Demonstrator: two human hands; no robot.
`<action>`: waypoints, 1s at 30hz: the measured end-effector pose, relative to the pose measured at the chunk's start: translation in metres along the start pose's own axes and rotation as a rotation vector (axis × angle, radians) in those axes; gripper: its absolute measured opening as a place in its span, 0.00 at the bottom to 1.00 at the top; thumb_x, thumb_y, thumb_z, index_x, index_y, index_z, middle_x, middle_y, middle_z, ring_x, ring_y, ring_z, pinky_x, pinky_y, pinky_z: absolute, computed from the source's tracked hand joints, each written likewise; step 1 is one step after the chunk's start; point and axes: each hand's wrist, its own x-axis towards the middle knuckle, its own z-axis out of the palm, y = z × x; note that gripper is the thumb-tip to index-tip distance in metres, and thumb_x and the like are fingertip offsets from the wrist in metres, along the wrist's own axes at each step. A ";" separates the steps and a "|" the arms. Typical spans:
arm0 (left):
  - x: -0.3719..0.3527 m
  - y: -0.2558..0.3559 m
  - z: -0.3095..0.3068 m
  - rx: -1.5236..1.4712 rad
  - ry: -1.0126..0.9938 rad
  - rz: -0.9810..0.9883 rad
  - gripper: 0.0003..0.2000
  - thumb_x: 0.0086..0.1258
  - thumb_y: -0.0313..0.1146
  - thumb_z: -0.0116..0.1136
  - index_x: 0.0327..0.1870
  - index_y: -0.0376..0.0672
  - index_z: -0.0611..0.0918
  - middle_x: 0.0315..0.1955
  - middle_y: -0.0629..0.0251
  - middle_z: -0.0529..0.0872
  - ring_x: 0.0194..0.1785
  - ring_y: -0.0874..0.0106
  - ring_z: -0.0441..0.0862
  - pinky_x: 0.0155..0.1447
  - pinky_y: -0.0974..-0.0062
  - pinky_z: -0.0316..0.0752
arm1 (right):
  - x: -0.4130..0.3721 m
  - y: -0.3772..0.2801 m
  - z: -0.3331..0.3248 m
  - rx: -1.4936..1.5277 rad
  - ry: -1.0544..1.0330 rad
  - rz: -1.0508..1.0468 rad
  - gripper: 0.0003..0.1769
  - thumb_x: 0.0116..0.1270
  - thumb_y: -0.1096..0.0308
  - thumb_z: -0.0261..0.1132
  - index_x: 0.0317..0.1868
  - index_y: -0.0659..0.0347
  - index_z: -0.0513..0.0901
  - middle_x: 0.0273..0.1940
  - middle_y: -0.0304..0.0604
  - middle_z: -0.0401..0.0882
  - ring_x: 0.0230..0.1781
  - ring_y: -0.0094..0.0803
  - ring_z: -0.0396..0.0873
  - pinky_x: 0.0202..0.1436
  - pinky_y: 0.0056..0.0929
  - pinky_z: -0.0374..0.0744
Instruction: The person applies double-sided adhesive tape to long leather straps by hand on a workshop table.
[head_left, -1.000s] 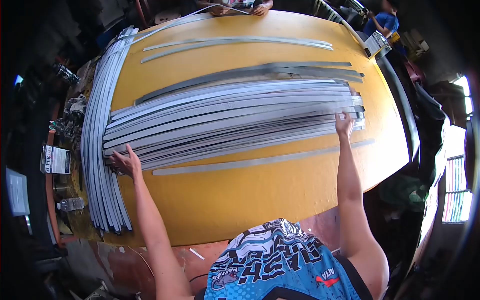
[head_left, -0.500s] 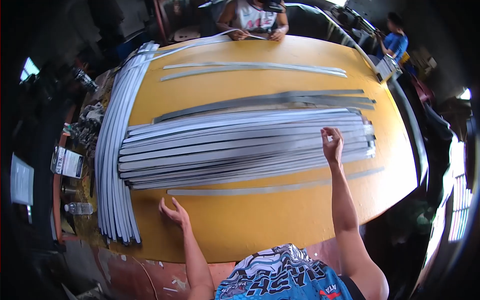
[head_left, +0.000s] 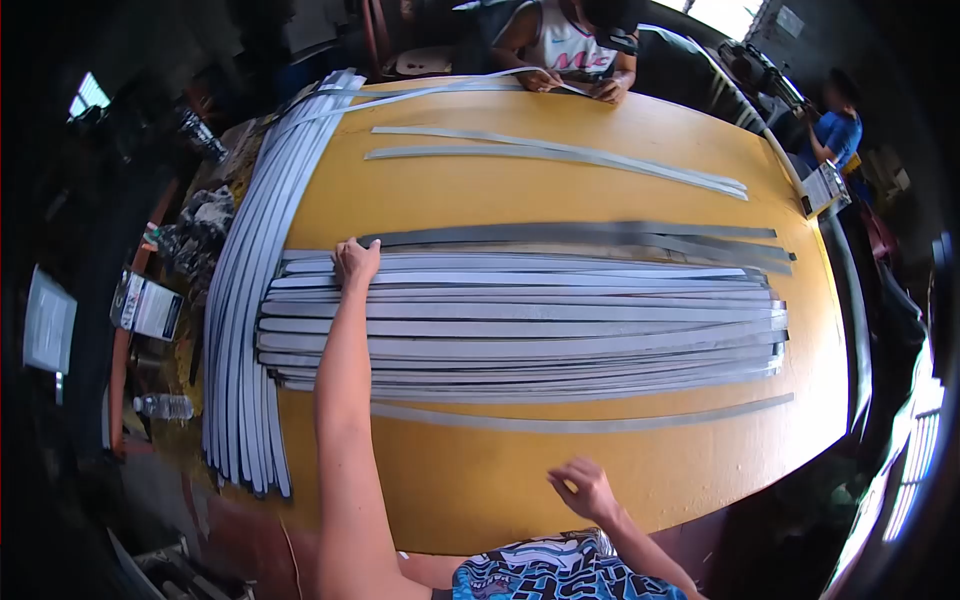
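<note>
My left hand [head_left: 357,262] reaches across to the left end of the dark grey strips [head_left: 560,235], its fingers closed on that end. Under and in front of it lies a wide row of light grey strips [head_left: 520,320], side by side along the yellow table [head_left: 450,480]. My right hand [head_left: 585,488] hangs over the near part of the table, blurred, fingers curled, and whether it holds anything does not show. Between it and the row lies a single grey strip [head_left: 600,423].
A long bundle of strips [head_left: 250,300] runs down the table's left side. Two pale strips [head_left: 560,150] lie farther back. Across the table a person [head_left: 580,50] handles a strip. A bottle [head_left: 163,406] is at the left; another person [head_left: 838,130] is at the far right.
My left hand has moved from the near edge up to the dark strips and closed on their end. My right hand has drawn back from the row's right end towards my body. The view has shifted.
</note>
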 end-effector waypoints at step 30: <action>0.000 0.146 -0.087 -1.476 -0.626 -0.010 0.21 0.80 0.52 0.49 0.64 0.51 0.67 0.68 0.60 0.76 0.72 0.45 0.66 0.69 0.19 0.51 | 0.191 -0.023 -0.026 1.269 -0.022 0.384 0.26 0.84 0.49 0.50 0.57 0.68 0.78 0.48 0.49 0.84 0.45 0.35 0.88 0.51 0.30 0.87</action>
